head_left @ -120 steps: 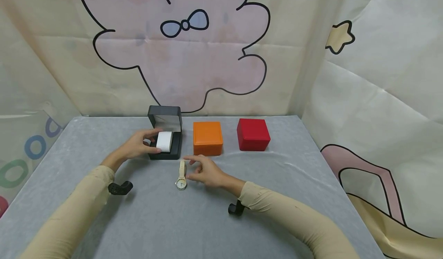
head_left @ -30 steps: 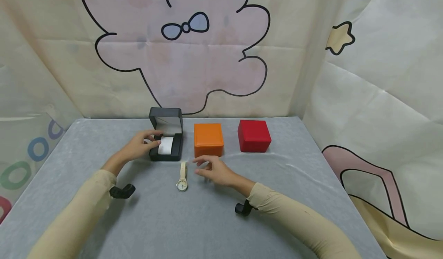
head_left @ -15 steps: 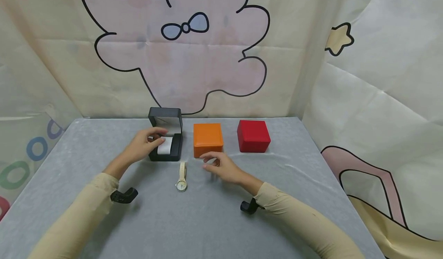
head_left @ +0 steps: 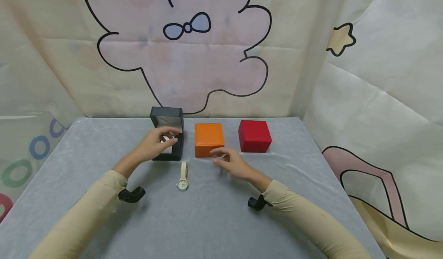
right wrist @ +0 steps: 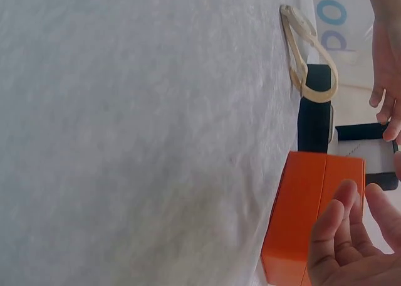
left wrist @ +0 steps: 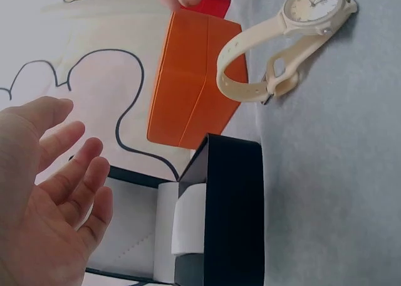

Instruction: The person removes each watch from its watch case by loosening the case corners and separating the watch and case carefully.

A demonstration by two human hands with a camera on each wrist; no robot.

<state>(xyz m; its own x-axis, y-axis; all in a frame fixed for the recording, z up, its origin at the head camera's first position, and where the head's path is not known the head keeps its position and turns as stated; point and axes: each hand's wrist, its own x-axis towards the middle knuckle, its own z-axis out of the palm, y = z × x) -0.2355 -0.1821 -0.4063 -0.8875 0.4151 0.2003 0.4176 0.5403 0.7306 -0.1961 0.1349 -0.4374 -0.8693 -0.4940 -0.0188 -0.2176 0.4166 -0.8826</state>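
My left hand (head_left: 154, 143) hovers over the black watch box (head_left: 178, 147), whose lid is raised, with relaxed fingers and nothing in them. In the left wrist view a white cushion (left wrist: 190, 220) sits inside that box, apart from the fingers. My right hand (head_left: 233, 163) is in front of the orange box (head_left: 209, 136), fingers loosely bent and holding nothing; whether a fingertip touches the box I cannot tell. A cream wristwatch (head_left: 182, 177) lies on the cloth between my hands, its strap buckled in a loop.
To the right of the orange box stands a closed red box (head_left: 255, 136). Grey cloth (head_left: 207, 220) covers the table. A printed curtain (head_left: 214, 67) hangs right behind the boxes.
The white cushion has gone down into the black box and my left hand has let go, then moved right above it. My right hand has drawn away from the watch towards the orange box.
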